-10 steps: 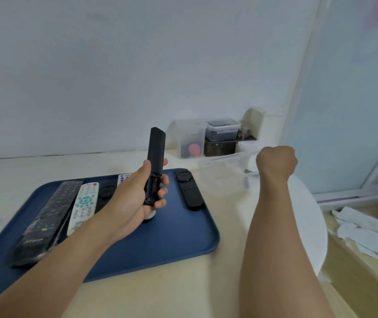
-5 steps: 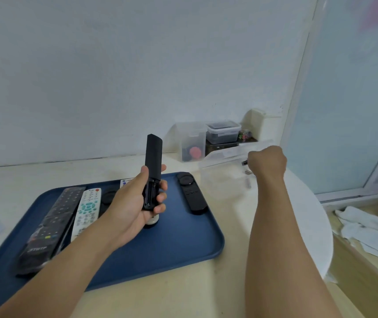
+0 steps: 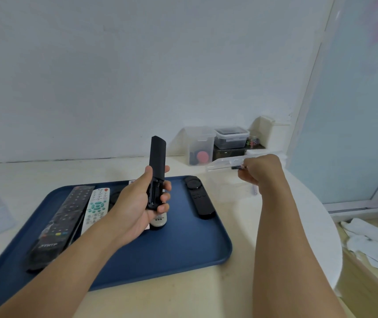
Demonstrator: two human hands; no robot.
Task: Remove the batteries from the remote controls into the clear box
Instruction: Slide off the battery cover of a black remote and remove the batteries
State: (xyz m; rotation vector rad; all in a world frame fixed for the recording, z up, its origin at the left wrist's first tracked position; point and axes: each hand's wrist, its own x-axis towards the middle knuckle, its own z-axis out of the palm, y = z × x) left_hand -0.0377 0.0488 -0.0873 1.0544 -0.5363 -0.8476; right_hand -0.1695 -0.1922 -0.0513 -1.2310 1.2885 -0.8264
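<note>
My left hand (image 3: 137,203) grips a slim black remote (image 3: 157,166) upright above the blue tray (image 3: 160,255), its back facing me with the battery slot uncovered. My right hand (image 3: 260,173) hovers over the clear box (image 3: 227,187) and pinches a small dark battery (image 3: 237,167) that points left. On the tray lie a long black remote (image 3: 61,223), a white remote (image 3: 95,208), another white remote (image 3: 159,221) partly under my left hand, and a short black remote (image 3: 198,200).
Clear containers (image 3: 200,145) and a dark-lidded box (image 3: 230,137) stand against the wall behind the clear box. A round white tabletop (image 3: 321,226) lies under my right arm. White cloth (image 3: 371,242) lies on the floor at right.
My right hand has drawn back slightly toward me over the clear box and now shows a battery pinched in its fingers. My left hand keeps the black remote upright.
</note>
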